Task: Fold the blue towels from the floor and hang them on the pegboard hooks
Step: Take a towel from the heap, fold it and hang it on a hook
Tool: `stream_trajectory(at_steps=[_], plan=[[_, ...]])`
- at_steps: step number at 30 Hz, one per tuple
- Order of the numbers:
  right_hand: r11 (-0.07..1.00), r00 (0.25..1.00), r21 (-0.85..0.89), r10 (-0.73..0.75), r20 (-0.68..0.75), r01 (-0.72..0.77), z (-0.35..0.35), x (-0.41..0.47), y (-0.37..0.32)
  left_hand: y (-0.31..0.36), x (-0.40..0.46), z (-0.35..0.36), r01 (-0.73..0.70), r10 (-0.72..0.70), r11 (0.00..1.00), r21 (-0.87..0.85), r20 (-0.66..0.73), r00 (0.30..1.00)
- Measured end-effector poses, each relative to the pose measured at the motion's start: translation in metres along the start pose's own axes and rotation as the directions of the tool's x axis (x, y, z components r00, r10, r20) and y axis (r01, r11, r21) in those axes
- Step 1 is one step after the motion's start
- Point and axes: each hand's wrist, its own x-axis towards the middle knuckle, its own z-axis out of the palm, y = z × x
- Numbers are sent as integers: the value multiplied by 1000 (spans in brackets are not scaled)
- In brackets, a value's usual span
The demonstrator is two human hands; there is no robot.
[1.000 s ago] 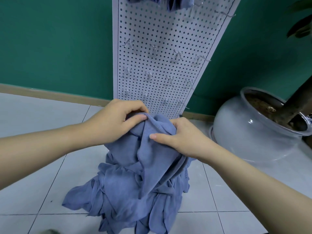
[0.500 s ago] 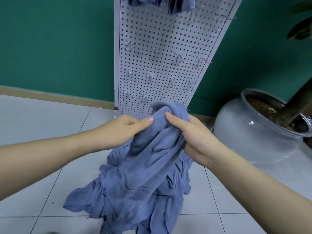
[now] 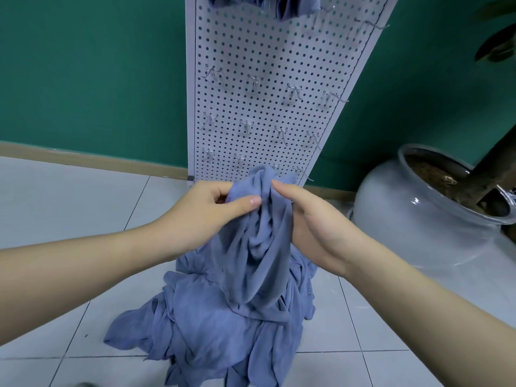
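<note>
A blue towel hangs bunched between both hands, lifted off a heap of blue towels on the tiled floor. My left hand pinches its top edge between thumb and fingers. My right hand holds the same top from the right side, fingers behind the cloth. Behind stands the white pegboard with rows of bare metal hooks. Blue towels hang at its top edge, partly cut off by the frame.
A large glass pot with soil and a tree trunk stands on the floor right of the pegboard. Green wall with a wooden skirting runs behind. Grey floor tiles spread to the left.
Both hands have shifted their hold along the towel's top. My left thumb now lies across the front of the cloth, and the towel hangs longer above the heap.
</note>
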Motion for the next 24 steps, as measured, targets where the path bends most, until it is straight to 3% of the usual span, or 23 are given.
stream_trajectory(at_steps=[6,14,17,21,24], plan=[[999,1000,24,25,19,-25,9,3,13,-8,-3,13,183,-183,982,-50,2,983],[941,998,-338,-4,-57,-15,2,2,20,-6,4,4,156,-177,969,-190,-100,979],[921,993,-390,-65,-103,20,-4,6,26,-6,6,0,183,-210,952,-246,-87,974],[869,959,-488,-200,-199,80,-15,13,19,-8,12,-6,255,-252,923,-289,46,967],[891,938,-441,-236,-255,104,-27,14,11,-14,19,-16,264,-273,914,-308,14,962]])
